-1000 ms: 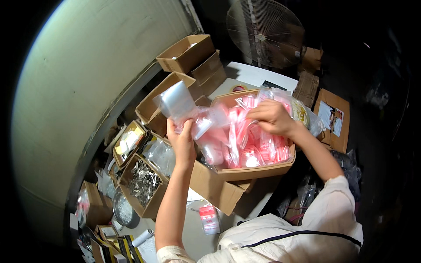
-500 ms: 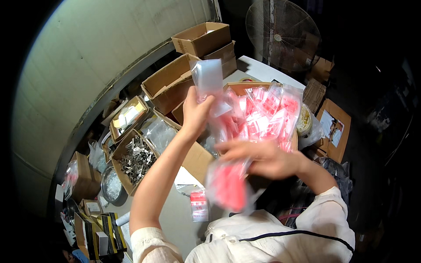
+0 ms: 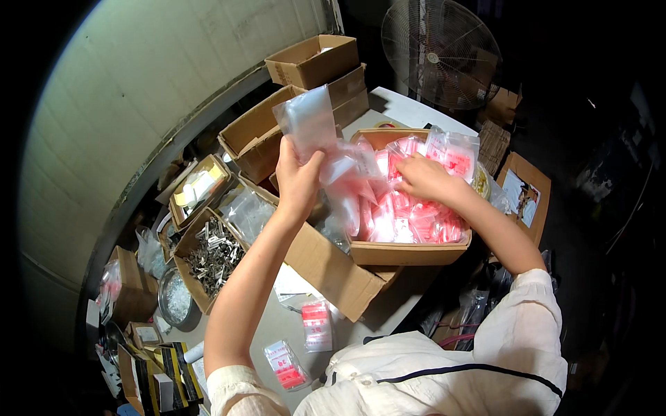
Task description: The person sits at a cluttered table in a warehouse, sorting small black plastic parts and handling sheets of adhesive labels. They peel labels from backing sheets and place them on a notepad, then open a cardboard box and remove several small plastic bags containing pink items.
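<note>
My left hand (image 3: 300, 177) is closed around a bundle of clear plastic bags (image 3: 309, 121), held up over the left side of a cardboard box (image 3: 409, 255). Loose clear film hangs from the bundle towards the box. That box is heaped with red-and-white plastic packets (image 3: 399, 218). Over the heap, my right hand (image 3: 424, 179) has its fingers bent down onto a packet; the fingertips are partly hidden among the plastic. On the table in front of me lie two flat packets with red print, one upper packet (image 3: 317, 326) and one lower packet (image 3: 286, 365).
To the left stand a carton of small metal parts (image 3: 214, 255), a round metal bowl (image 3: 179, 298) of clear pieces and a carton with papers (image 3: 201, 187). Larger cartons (image 3: 316, 62) are stacked behind. A big fan (image 3: 433, 59) stands at the back right. A cardboard flap (image 3: 333, 277) juts over the table.
My right hand has moved from the front up into the box of packets. The red packet it carried now lies on the table. My left hand and its bags have shifted slightly left.
</note>
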A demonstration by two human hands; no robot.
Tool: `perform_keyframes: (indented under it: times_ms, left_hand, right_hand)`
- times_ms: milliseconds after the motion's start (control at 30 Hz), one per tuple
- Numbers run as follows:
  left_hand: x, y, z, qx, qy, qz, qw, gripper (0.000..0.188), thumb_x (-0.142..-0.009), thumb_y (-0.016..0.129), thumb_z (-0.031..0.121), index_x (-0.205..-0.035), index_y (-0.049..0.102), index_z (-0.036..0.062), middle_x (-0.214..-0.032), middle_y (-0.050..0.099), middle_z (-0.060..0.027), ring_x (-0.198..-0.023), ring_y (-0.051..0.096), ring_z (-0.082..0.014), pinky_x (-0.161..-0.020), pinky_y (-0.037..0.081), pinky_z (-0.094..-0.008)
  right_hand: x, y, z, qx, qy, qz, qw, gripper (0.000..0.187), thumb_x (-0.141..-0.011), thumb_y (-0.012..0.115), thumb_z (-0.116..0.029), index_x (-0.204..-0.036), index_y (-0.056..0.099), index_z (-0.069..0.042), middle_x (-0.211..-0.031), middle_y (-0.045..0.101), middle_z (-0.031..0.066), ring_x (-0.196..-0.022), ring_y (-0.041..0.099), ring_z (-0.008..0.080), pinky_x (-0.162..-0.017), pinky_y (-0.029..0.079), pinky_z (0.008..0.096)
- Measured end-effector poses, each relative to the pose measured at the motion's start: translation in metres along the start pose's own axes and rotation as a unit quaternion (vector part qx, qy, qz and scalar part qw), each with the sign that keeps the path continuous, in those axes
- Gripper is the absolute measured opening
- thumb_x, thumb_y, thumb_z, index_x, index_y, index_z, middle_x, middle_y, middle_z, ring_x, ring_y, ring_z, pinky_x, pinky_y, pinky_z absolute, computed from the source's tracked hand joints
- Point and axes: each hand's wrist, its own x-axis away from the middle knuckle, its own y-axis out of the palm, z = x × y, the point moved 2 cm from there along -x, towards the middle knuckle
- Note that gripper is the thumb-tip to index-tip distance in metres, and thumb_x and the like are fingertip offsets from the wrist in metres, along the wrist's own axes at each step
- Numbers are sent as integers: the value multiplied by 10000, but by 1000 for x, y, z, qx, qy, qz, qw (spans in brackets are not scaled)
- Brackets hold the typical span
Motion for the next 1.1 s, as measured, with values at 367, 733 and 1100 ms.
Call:
perform_keyframes:
  times_ms: [367, 733, 1100]
  left_hand:
    - [4, -5, -10, 5, 11, 16, 1000, 313, -867, 646, 41, -1159, 537, 17, -1066, 659, -86, -947, 627, -148, -822, 520, -296]
    - [8, -6, -10, 42, 33, 16, 998, 457, -776, 557, -51, -1227, 556, 25, -1124, 661, -83, -1031, 632, -160, -896, 512, -292]
    - [-4, 13, -6, -7, -9, -7, 1000, 464, -787, 543, -79, -1239, 571, 25, -1130, 669, -74, -1029, 639, -174, -912, 507, -297]
  right_hand:
    - [-70, -12, -5, 100, 109, -244, 958, 339, -756, 843, -264, -863, 705, 27, -909, 693, 199, -854, 695, 335, -729, 559, 454]
    - [-58, -47, 33, -387, 119, -96, 909, 158, -704, 805, -50, -703, 649, -22, -627, 607, 8, -490, 499, 77, -433, 382, 274]
    - [2, -119, 0, -801, 47, 148, 578, 81, -982, 622, -104, -914, 610, -61, -514, 434, -95, -347, 356, 3, -350, 358, 185]
